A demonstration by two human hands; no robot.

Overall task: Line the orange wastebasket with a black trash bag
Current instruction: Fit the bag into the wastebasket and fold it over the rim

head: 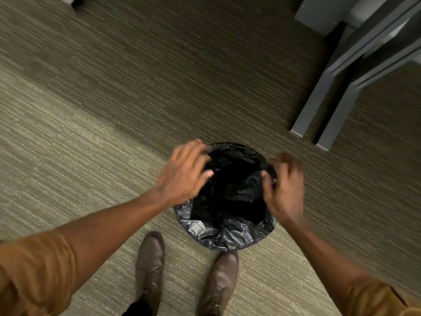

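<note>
The black trash bag [227,201] is thin, crinkly film – light, slippery, best pinched at its folded-over hem. It hides the wastebasket on the carpet [91,110]. The right hand [284,185] pinches the hem; the left hand [184,174] hovers spread. Grey furniture legs [319,106] stand near.

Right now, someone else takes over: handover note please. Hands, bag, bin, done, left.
Left hand: fingers spread over the left rim, no clear grip on the film.
Right hand: fingers curled, pinching the bag edge at the right rim.
Black trash bag: inside the wastebasket, mouth open, folded over the near rim. The wastebasket itself is fully hidden under the bag; no orange shows. It stands on the carpet in front of the shoes.
Done: bag inserted, near edge cuffed.
Left: check the side and far edges, which the hands partly hide.
</note>
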